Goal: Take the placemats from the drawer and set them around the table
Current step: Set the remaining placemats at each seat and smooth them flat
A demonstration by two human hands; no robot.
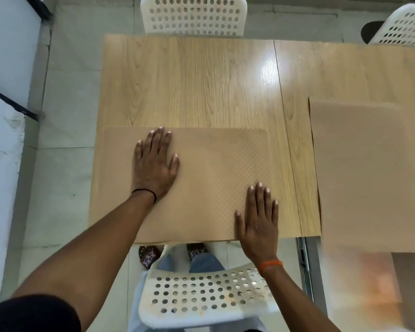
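Wood-grain table carries two tan placemats: one at its near edge, another to the right, blurred and cut off by frame. Three white perforated chairs visible, two cropped. Left hand and right hand both spread flat, palms down on near placemat, gripping nothing.

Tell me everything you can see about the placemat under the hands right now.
The tan rectangular placemat has a fine checkered texture and rounded corners. It lies flat on the light wooden table, long side along the near edge, which it slightly overhangs. The left hand presses palm-down on its left part; the right hand rests flat on its near right corner.
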